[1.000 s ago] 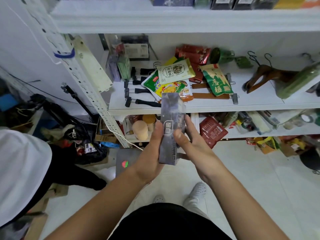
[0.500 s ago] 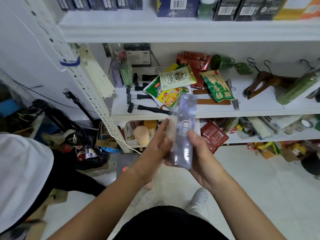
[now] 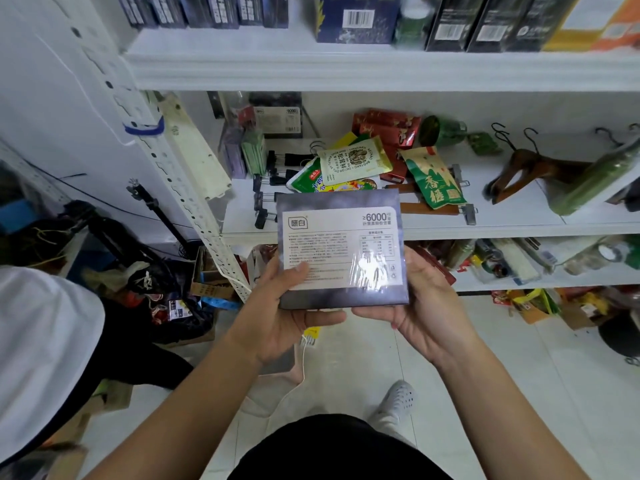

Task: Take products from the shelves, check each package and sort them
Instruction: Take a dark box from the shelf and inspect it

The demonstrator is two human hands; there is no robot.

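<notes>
A flat dark blue-grey box (image 3: 341, 249) wrapped in glossy film faces me with its pale printed back label, marked 6000. My left hand (image 3: 277, 317) grips its lower left corner, thumb on the label and fingers under the bottom edge. My right hand (image 3: 427, 308) holds the lower right side, fingers curled behind and beneath it. The box hangs in front of the middle shelf (image 3: 485, 230).
Snack pouches (image 3: 353, 162), black clips and wooden hangers (image 3: 530, 168) lie on the middle shelf. Dark boxes (image 3: 450, 22) line the top shelf. Another person in a white top (image 3: 41, 341) crouches at the left amid floor clutter. The lower shelf holds mixed items.
The box has turned from edge-on to its broad back label facing me. Both hands shifted to its lower corners. The view tilted up slightly.
</notes>
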